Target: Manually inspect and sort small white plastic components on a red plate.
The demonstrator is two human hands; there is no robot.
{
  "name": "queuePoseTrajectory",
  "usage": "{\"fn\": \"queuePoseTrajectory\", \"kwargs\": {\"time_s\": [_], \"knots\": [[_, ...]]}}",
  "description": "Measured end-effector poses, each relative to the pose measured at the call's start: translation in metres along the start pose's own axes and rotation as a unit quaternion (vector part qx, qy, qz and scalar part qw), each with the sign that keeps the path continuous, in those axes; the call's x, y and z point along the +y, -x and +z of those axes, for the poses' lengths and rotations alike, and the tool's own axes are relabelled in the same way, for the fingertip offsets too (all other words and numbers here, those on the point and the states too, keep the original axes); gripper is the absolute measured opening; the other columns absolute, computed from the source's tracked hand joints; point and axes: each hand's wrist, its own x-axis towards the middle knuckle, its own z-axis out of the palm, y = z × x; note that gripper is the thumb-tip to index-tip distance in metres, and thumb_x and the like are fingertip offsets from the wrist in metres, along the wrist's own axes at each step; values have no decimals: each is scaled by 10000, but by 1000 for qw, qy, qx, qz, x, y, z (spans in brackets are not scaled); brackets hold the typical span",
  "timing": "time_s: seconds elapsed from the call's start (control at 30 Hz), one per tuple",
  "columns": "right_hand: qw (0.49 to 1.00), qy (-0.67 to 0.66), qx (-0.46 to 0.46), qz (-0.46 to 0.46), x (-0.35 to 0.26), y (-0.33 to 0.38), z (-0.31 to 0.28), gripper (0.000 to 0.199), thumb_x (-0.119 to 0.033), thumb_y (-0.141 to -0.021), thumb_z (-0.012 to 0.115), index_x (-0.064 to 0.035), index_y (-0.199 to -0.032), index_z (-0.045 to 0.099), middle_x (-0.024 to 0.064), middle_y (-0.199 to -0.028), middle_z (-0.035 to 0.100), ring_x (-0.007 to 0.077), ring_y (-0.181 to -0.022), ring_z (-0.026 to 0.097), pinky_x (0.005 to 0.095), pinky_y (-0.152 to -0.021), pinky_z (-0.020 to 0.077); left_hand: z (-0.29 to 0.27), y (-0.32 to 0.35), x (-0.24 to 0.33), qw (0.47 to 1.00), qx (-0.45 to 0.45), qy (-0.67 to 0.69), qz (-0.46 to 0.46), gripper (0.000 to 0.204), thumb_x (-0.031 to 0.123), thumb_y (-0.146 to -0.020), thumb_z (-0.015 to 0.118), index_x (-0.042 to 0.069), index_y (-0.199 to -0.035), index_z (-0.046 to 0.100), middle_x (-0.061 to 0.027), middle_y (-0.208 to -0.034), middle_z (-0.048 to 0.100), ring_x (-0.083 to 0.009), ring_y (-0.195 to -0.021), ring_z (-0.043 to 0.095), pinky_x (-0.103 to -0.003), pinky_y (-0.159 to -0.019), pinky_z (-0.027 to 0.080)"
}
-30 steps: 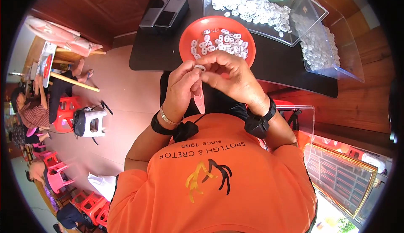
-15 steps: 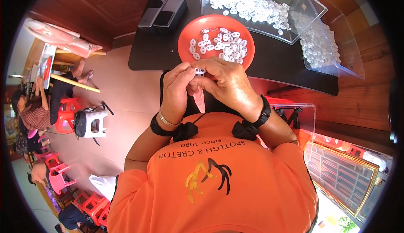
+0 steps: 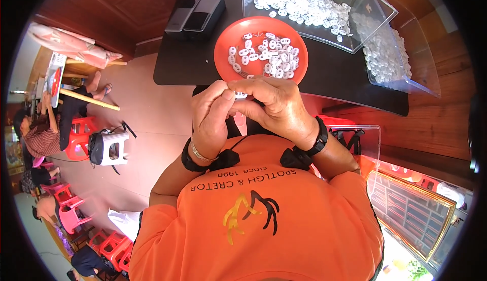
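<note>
Both hands meet just in front of the near rim of a red plate (image 3: 223,67). Between the fingertips sits a small white oval piece with two dark holes (image 3: 240,95), mostly covered by the fingers. My left hand (image 3: 212,112) pinches it from the left, thumb pointing up. My right hand (image 3: 276,101) grips it from the right, its index finger and thumb closed round it. More white two-holed oval pieces (image 3: 278,60) lie spread over the plate, with a few thin metal bits (image 3: 262,35) among them.
The black table (image 3: 335,73) carries a clear box (image 3: 373,32) of white pieces and a second clear bin (image 3: 388,60) beside it. Two grey rectangular devices (image 3: 203,13) stand at the back left. Red stools (image 3: 79,134) and other people (image 3: 43,136) are farther left.
My hands have shifted slightly, and the white piece is now more covered by my fingers. The plate's contents look unchanged.
</note>
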Motion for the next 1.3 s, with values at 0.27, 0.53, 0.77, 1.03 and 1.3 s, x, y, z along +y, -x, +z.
{"fn": "queuePoseTrajectory", "kwargs": {"time_s": [0.27, 0.53, 0.77, 1.03, 1.3], "knots": [[1000, 17, 11, -22, 1, 0, 5, 327, -157, -737, 777, -53, -1012, 634, 73, -807, 661, 216, -658, 660, 288, -552, 514, -2, 0, -3, 1000, 9, -1, 19, 247, 135, -894, 466, 15, -678, 475, 12, -613, 406, -65, -550, 349, -233, -502, 269], [1000, -9, 2, 6, -2, 0, 5, 235, -144, -800, 706, -40, -997, 633, 86, -767, 641, 251, -660, 643, 336, -564, 512, -1, 3, -5, 999, 20, 25, -13, 259, 148, -895, 453, 20, -671, 470, 11, -594, 411, -63, -526, 362, -228, -480, 267], [999, 33, -10, -6, 0, 1, 2, 224, -130, -792, 714, -47, -982, 630, 80, -765, 645, 239, -650, 648, 313, -557, 517, 5, 3, -10, 998, 41, 40, -6, 250, 137, -897, 446, 18, -680, 475, 7, -600, 421, -64, -523, 365, -222, -476, 274], [999, 30, -10, 41, -5, 6, -17, 291, -123, -726, 788, -59, -984, 669, 94, -814, 668, 253, -707, 668, 314, -635, 538, 5, -2, 5, 996, -10, 72, -46, 244, 135, -923, 435, 21, -713, 486, -10, -621, 427, -91, -547, 391, -236, -514, 297], [861, 447, 236, 58, -10, -20, -173, 237, -116, -774, 729, -77, -1004, 688, 102, -847, 679, 212, -701, 657, 315, -619, 513, -7, 0, -14, 997, -11, 79, -13, 268, 168, -893, 467, -26, -736, 565, -22, -611, 498, -77, -537, 405, -233, -509, 310]]}}
